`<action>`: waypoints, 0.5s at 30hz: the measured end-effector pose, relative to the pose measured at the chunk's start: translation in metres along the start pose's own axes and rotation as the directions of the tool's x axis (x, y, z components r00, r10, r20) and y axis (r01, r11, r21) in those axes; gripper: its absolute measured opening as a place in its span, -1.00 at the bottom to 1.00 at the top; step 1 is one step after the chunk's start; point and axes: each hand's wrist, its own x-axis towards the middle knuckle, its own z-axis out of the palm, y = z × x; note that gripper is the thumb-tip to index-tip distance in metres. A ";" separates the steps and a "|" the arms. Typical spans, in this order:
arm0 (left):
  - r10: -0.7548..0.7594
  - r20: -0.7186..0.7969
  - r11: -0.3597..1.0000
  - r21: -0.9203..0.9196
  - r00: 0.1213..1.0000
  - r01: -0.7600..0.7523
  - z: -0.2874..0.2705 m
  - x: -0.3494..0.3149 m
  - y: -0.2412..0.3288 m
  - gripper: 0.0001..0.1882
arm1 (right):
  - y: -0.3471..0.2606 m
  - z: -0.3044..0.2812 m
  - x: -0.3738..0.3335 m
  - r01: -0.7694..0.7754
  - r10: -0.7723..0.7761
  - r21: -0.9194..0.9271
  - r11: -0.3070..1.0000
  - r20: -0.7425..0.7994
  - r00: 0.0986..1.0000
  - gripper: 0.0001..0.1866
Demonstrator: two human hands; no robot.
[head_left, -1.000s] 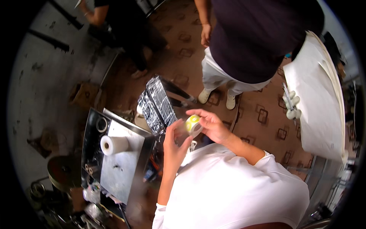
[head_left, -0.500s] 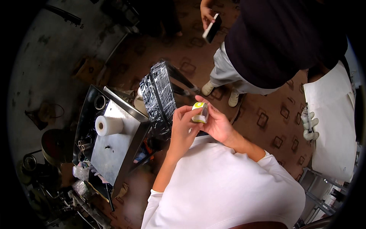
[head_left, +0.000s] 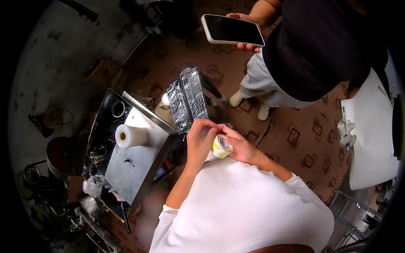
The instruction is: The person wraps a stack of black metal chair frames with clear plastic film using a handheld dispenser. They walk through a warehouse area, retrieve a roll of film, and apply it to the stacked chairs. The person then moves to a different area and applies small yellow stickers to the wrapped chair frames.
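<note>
A small white roll of stickers (head_left: 222,147) with yellow-green print sits in front of my chest, tilted so that its round core faces up. My right hand (head_left: 241,148) is closed around its far side. My left hand (head_left: 197,141) is beside it, fingers bent and pinched together where they meet the right fingertips just above the roll. Whatever lies between those fingertips is too small or hidden to make out. Just beyond my hands stands a dark rack-like object wrapped in clear film (head_left: 188,99).
At left, a metal-topped table (head_left: 130,166) holds a roll of clear film (head_left: 131,136) and an edge tray with tubes. A person in dark clothing (head_left: 316,55) stands ahead, holding a phone (head_left: 233,30). A gloved hand (head_left: 346,134) with a pen is beside a white sheet (head_left: 371,139) at right.
The sticker roll has moved down toward my chest and tilted, and my fingertips have come together above it. The other person has raised the phone and turned it flat.
</note>
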 end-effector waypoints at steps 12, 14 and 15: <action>0.280 0.143 0.930 0.206 0.949 -0.305 -0.015 -0.008 -0.007 -0.58 | -0.002 0.009 0.015 -0.012 0.041 0.165 0.986 -0.171 0.984 -0.47; 0.185 0.102 0.971 0.134 0.977 -0.198 -0.017 -0.010 -0.018 -0.52 | -0.003 0.010 0.017 -0.003 0.022 0.114 0.993 -0.158 0.987 -0.46; 0.162 0.096 0.979 0.107 0.982 -0.172 -0.017 -0.010 -0.019 -0.53 | -0.004 0.010 0.017 0.003 0.010 0.088 0.996 -0.153 0.988 -0.46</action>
